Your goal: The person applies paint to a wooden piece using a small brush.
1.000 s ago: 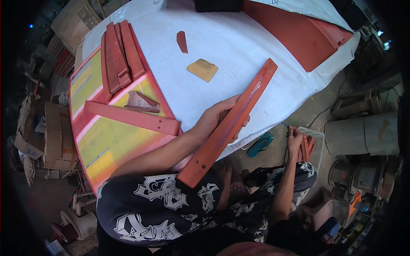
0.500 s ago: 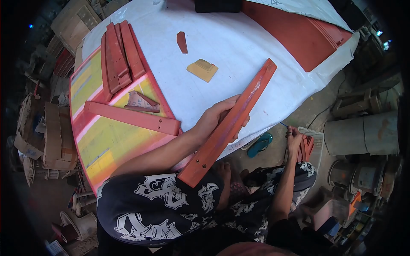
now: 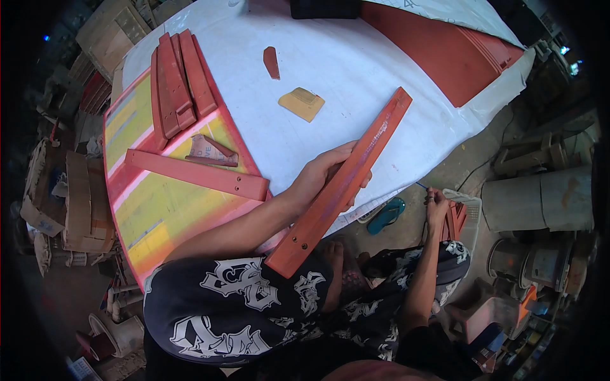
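My left hand (image 3: pixel 321 174) is wrapped round a long red wooden bar (image 3: pixel 340 181), which slants from my lap up to the right over the white-covered table (image 3: pixel 254 120). Two dark holes and a purplish, whitish streak mark its face. My right hand (image 3: pixel 436 200) is at the right, near a white basket (image 3: pixel 471 219), its fingers pinched round a thin blue-tipped tool (image 3: pixel 422 185). Another red bar (image 3: pixel 197 174) with two holes lies on the yellow and pink board (image 3: pixel 168 219). Beyond it rests a stack of red pieces (image 3: pixel 181 86). A folded sandpaper sheet (image 3: pixel 205 148) is between them.
On the white cover lie a tan sandpaper piece (image 3: pixel 301 104) and a small red piece (image 3: pixel 271 63). A large red panel (image 3: pixel 438 54) is at the far right. Below are a teal slipper (image 3: pixel 386 216), cardboard boxes (image 3: pixel 89 203) and grey containers (image 3: pixel 540 200).
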Demonstrator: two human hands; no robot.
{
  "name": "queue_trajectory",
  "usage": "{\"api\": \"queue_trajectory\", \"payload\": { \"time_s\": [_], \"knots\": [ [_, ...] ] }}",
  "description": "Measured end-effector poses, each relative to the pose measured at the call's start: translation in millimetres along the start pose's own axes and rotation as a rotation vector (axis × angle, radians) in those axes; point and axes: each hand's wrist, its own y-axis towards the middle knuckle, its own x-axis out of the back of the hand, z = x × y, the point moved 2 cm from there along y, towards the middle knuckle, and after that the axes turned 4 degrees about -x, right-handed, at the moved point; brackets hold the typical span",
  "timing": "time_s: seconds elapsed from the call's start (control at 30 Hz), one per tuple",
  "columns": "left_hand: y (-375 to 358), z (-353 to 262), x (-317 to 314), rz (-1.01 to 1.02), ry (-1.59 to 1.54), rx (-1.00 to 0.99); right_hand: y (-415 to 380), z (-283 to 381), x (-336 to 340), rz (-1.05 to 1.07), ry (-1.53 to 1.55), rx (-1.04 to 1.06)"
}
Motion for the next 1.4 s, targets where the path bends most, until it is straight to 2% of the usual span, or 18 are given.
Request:
{"api": "queue_trajectory", "payload": {
  "time_s": [0.53,1.23,1.4],
  "knots": [
    [-1,-1,-3,-0.043,0.043,-0.009,-3,7,0,-0.008,0.004,-0.005],
    [-1,-1,-1,-0.003,0.049,-0.002,-3,5,0,0.006,0.037,0.010],
    [-1,-1,-2,-0.012,0.044,-0.011,-4,7,0,-0.022,-0.043,0.000]
  ]
}}
